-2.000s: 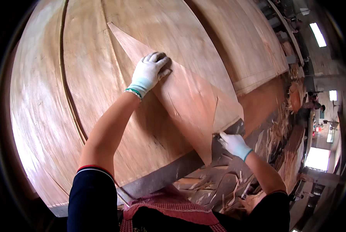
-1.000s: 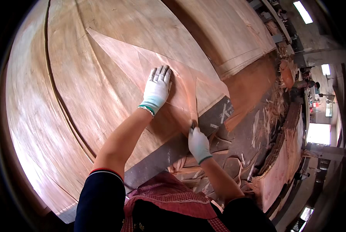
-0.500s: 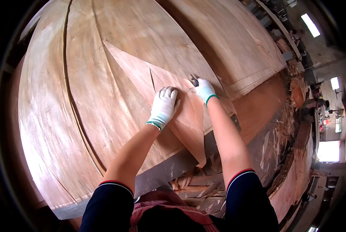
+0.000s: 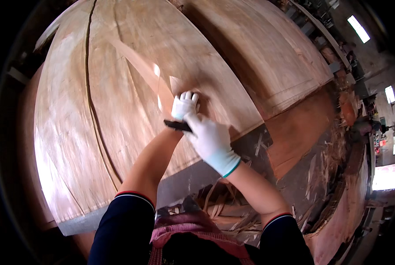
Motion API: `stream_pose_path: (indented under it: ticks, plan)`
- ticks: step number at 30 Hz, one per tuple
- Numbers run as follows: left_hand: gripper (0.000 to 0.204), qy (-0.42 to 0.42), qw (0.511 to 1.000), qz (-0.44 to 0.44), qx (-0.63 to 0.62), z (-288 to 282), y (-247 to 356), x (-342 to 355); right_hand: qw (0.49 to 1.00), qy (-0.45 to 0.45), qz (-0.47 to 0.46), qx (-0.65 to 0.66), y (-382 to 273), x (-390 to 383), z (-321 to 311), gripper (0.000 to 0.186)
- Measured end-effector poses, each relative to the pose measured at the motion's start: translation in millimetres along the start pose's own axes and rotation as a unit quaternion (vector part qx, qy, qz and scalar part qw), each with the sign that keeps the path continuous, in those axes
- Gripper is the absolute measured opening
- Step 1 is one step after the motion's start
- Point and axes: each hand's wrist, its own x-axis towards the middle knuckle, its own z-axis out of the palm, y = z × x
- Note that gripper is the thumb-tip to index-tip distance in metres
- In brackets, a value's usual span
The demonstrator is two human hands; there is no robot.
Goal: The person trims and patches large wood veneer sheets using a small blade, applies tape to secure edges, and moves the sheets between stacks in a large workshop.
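My left hand point(image 4: 185, 106), in a white glove with a green cuff, is bunched over a thin, pinkish piece of wood veneer point(image 4: 145, 66). The piece is bent and partly lifted, its long narrow end stretching up and left. One pointed corner point(image 4: 175, 83) sticks up beside my fingertips. Crossing over my left wrist, my gloved right hand point(image 4: 210, 139) is closed round a short dark knife-like tool point(image 4: 178, 126); its far end is blurred. Beneath both hands lies a broad pale veneer sheet point(image 4: 140, 145), and my left palm is hidden.
A dark, raised seam point(image 4: 90, 92) runs down the sheet's left side. Beyond a dark gap at right lies another veneer sheet point(image 4: 268, 53). An orange-brown panel point(image 4: 299, 128) sits below it. Torn wood scraps point(image 4: 226, 207) litter the floor in front and to the right.
The veneer piece, flat under my hands before, is now bent, and its lower right part has been pulled up toward my left hand. My right hand has swung left and nearer with the tool.
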Motion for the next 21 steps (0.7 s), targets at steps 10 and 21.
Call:
stream_pose_path:
  ticks: [10, 21]
  plan:
    - [0.05, -0.169, 0.886, 0.278, -0.331, -205.2, 181.4, -162.3, 0.795, 0.292, 0.311, 0.432, 101.3, -207.7, -139.5, 0.015]
    - [0.027, -0.228, 0.889, -0.108, -0.382, -213.3, 110.2, -378.6, 0.855, 0.26, 0.424, 0.148, 59.3, -376.0, -216.2, 0.021]
